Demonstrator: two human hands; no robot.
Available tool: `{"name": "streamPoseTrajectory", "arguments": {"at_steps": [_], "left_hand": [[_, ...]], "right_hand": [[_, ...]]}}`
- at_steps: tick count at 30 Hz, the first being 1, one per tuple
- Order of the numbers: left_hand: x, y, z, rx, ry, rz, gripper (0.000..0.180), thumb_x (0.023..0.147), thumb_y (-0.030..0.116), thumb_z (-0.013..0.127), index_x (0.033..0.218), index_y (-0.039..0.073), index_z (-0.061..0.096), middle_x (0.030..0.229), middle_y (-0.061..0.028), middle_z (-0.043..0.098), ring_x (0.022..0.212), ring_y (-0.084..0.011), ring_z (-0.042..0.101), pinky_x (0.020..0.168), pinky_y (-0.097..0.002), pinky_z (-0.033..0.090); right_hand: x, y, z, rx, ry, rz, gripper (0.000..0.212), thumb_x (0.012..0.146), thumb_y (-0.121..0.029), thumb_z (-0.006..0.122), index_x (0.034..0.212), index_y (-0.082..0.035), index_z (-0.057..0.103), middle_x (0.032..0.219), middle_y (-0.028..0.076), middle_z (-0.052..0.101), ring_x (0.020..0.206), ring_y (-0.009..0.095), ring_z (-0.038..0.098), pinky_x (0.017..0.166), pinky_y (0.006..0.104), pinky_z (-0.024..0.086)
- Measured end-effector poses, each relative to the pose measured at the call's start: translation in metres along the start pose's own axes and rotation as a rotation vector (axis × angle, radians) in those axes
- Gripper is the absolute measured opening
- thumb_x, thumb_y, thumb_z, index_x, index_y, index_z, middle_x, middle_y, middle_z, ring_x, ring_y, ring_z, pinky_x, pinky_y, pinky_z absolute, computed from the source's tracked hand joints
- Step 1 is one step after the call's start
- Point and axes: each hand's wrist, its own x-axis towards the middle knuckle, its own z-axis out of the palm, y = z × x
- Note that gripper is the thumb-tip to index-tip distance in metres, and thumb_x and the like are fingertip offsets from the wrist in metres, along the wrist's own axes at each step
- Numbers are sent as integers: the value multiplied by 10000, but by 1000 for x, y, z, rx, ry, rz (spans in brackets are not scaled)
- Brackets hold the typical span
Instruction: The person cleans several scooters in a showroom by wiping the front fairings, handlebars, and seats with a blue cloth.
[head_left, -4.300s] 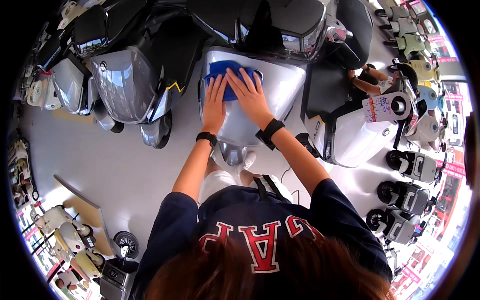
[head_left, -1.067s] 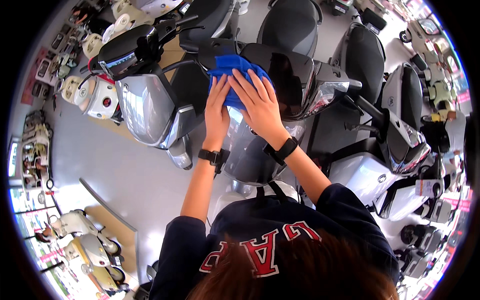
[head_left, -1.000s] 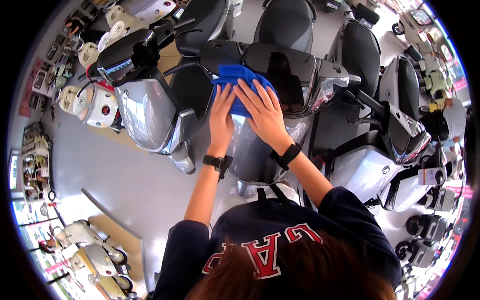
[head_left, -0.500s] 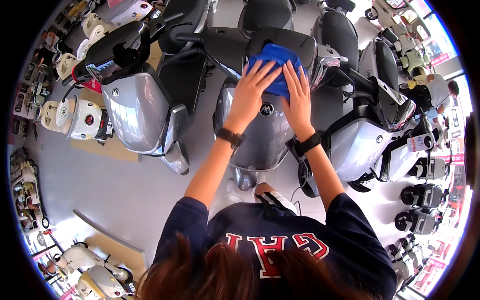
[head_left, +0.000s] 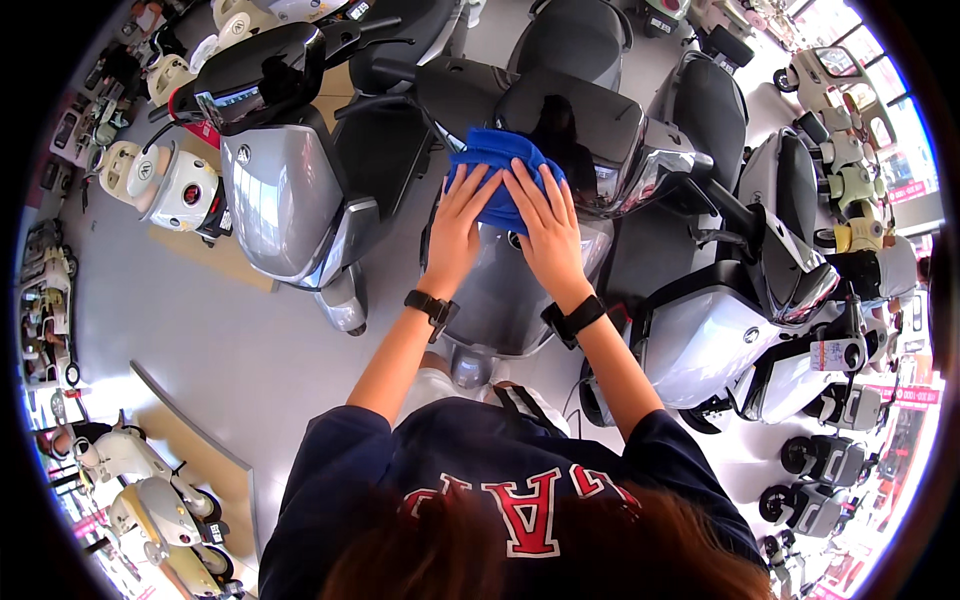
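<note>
A folded blue cloth lies against the top front of a grey electric scooter. My left hand rests flat on its left part, fingers stretched out. Beside it my right hand also presses flat on the cloth, fingers long and slightly spread. Neither hand wraps round the cloth. Just right of the cloth is the scooter's glossy black front panel, which carries a dark reflection. The round badge below the cloth is mostly covered by my right hand.
A silver scooter stands close on the left, and a pale silver one on the right. Their handlebars reach toward the middle scooter. At lower left is a tan floor platform with cream scooters. A person in a light shirt is far right.
Both hands and the blue cloth have slid left and slightly down across the scooter's top front, uncovering more of the black panel. The view has shifted and tilted too.
</note>
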Motion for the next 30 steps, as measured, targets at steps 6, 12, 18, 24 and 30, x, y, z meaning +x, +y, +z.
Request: {"name": "streamPoseTrajectory", "arguments": {"at_steps": [6, 12, 18, 24, 30], "left_hand": [[30, -24, -17, -13, -59, 97, 671, 832, -150, 476, 1409, 169, 598, 1500, -82, 523, 1440, -372, 408, 1207, -565, 268], [66, -70, -36, -38, -102, 194, 674, 810, -149, 502, 1398, 164, 605, 1498, -68, 529, 1445, -351, 408, 1207, -563, 272], [110, -128, -67, -42, -163, 261, 709, 771, -177, 516, 1396, 145, 608, 1497, -79, 533, 1448, -351, 411, 1217, -549, 260], [127, -194, -109, 138, -181, 324, 711, 774, -135, 569, 1422, 158, 577, 1490, -41, 531, 1432, -299, 429, 1220, -493, 293], [110, -219, -138, 128, -133, 174, 632, 808, -145, 498, 1376, 106, 614, 1449, -60, 569, 1392, -328, 471, 1199, -501, 316]], "right_hand": [[22, -15, -2, -1, -4, 61, 862, 742, -29, 726, 1539, -133, 416, 1612, 45, 372, 1503, 319, 291, 1251, 493, 214], [67, -40, 19, -169, 40, 119, 833, 748, -70, 727, 1527, -120, 435, 1611, 52, 376, 1494, 295, 316, 1240, 476, 247], [121, -67, 69, -288, 84, 236, 815, 759, -70, 713, 1525, -106, 436, 1607, 59, 386, 1484, 294, 342, 1222, 466, 264], [178, -87, 118, -257, 79, 183, 843, 745, -83, 734, 1527, -96, 418, 1583, 60, 415, 1458, 290, 373, 1206, 455, 297], [194, -99, 159, -8, 70, 138, 900, 698, -22, 776, 1520, -148, 431, 1570, 41, 442, 1422, 292, 421, 1182, 453, 334]]}}
